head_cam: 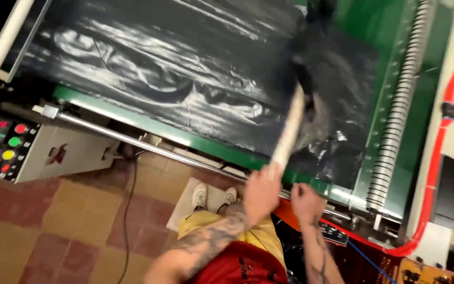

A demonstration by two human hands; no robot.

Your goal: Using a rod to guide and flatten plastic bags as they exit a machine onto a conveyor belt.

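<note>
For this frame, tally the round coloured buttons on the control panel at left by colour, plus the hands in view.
Red round buttons: 1 clearly seen; smaller reddish ones lower down are too blurred to count
Green round button: 1
Yellow round button: 1
Hands: 2, left hand gripping the pale stick handle, right hand beside it
Total: 5

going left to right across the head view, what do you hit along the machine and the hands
control panel with coloured buttons → metal rail → white shoes → left hand gripping a pale rod → right hand → ribbed roller → red hose
</note>
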